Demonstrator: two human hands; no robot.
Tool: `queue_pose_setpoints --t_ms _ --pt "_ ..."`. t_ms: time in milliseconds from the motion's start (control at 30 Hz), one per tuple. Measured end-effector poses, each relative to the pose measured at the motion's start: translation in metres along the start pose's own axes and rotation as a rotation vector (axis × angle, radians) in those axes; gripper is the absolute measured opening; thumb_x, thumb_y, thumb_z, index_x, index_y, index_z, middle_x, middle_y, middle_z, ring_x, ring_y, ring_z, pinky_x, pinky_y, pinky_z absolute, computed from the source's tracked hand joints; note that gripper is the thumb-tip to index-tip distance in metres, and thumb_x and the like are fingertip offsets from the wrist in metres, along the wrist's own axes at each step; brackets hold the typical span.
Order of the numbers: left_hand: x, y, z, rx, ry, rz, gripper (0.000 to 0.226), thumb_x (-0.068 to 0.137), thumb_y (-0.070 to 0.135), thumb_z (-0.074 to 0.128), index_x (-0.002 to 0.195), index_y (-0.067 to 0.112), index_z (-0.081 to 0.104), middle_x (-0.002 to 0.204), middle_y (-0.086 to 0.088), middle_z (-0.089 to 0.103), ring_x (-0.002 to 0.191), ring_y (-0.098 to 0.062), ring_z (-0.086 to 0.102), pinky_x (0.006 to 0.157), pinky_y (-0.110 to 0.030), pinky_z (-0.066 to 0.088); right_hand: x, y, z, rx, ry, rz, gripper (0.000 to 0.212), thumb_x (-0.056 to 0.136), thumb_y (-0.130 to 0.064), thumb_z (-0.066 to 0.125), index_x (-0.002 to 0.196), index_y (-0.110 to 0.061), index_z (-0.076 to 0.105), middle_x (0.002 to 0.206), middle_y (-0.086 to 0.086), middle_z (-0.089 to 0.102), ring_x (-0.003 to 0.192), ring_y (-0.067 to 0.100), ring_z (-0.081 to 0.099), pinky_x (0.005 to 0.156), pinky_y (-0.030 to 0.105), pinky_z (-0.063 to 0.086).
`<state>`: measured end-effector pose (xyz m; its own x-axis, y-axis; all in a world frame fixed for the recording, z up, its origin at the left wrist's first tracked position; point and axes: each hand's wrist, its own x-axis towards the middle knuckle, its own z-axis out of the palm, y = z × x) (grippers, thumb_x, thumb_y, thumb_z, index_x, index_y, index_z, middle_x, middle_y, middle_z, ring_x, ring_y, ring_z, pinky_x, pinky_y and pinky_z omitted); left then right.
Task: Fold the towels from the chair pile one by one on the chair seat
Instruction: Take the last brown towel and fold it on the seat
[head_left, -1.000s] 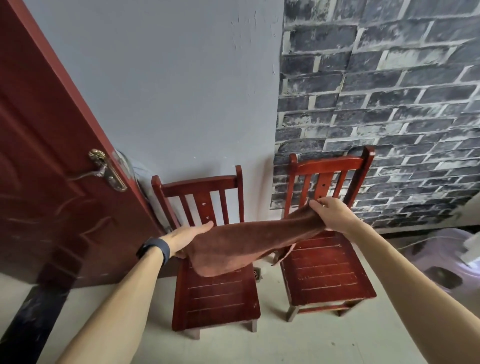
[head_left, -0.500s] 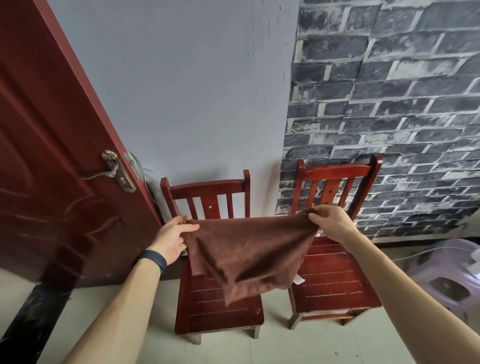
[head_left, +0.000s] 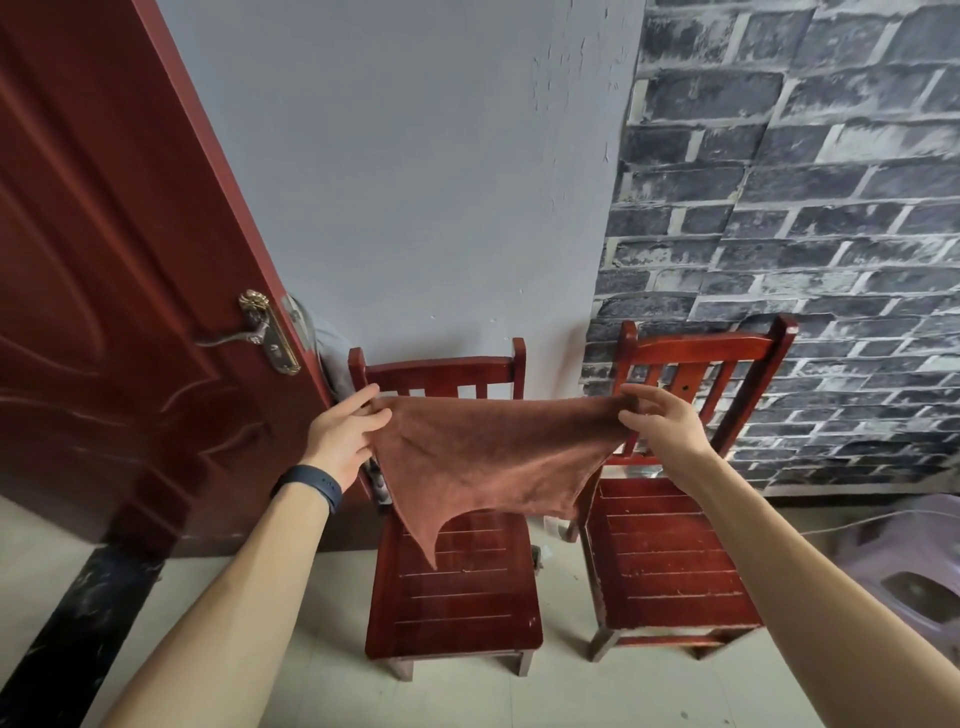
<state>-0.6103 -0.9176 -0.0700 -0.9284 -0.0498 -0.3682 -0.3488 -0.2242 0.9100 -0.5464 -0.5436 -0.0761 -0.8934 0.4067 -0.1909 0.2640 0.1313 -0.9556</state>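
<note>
A brown towel hangs stretched in the air above the left red wooden chair. My left hand pinches its left top corner and my right hand pinches its right top corner. The top edge is taut and level; the lower part droops to a point over the left chair's seat. The right red chair stands beside it, its seat bare. No pile of towels shows on either chair.
A dark red door with a brass handle stands open at the left, close to the left chair. Grey cloth hangs behind the door edge. A pale purple plastic stool sits at the right. Walls lie right behind both chairs.
The towel was bunched between my hands a second ago. Both hands moved apart and up, spreading it flat; my left hand went from lying under it to pinching its corner.
</note>
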Motion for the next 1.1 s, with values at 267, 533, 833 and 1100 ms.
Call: queue_pose_setpoints --t_ms 267,533,833,1100 --pt "-0.003 0.022 -0.025 -0.147 -0.062 0.011 0.043 0.088 -0.005 0.055 0.118 0.022 0.068 0.127 -0.006 0.064 0.118 -0.016 0.059 0.112 -0.032 0.036 0.001 -0.025 0.034 -0.271 0.057 -0.198 0.044 0.089 -0.001 0.06 0.124 -0.027 0.066 0.112 0.001 0.069 0.103 0.022 0.066 0.09 0.038 0.058" --pt "-0.005 0.02 -0.072 0.379 0.125 0.284 0.032 0.085 0.01 0.073 0.115 0.019 0.072 0.106 -0.001 0.072 0.103 -0.01 0.066 0.091 -0.019 0.045 -0.01 -0.016 0.066 -0.332 0.154 -0.253 0.036 0.092 -0.006 0.062 0.123 -0.024 0.068 0.104 0.004 0.072 0.083 0.015 0.068 0.06 0.017 0.051" --pt "-0.005 -0.051 -0.126 1.317 0.155 0.28 0.02 0.082 0.025 0.074 0.1 0.03 0.078 0.099 0.005 0.076 0.1 -0.017 0.07 0.08 -0.025 0.053 -0.042 0.057 0.102 -0.708 0.073 -0.382 0.034 0.092 0.0 0.056 0.123 -0.009 0.068 0.114 0.012 0.07 0.103 0.031 0.066 0.095 0.039 0.052" --pt "-0.027 -0.126 -0.156 1.743 -0.056 0.006 0.014 0.081 0.04 0.071 0.094 0.034 0.075 0.096 0.01 0.074 0.091 -0.017 0.068 0.074 -0.027 0.055 -0.107 0.147 0.107 -0.923 -0.091 -0.101 0.026 0.088 -0.011 0.06 0.108 -0.021 0.073 0.097 0.001 0.073 0.088 0.027 0.068 0.077 0.036 0.053"
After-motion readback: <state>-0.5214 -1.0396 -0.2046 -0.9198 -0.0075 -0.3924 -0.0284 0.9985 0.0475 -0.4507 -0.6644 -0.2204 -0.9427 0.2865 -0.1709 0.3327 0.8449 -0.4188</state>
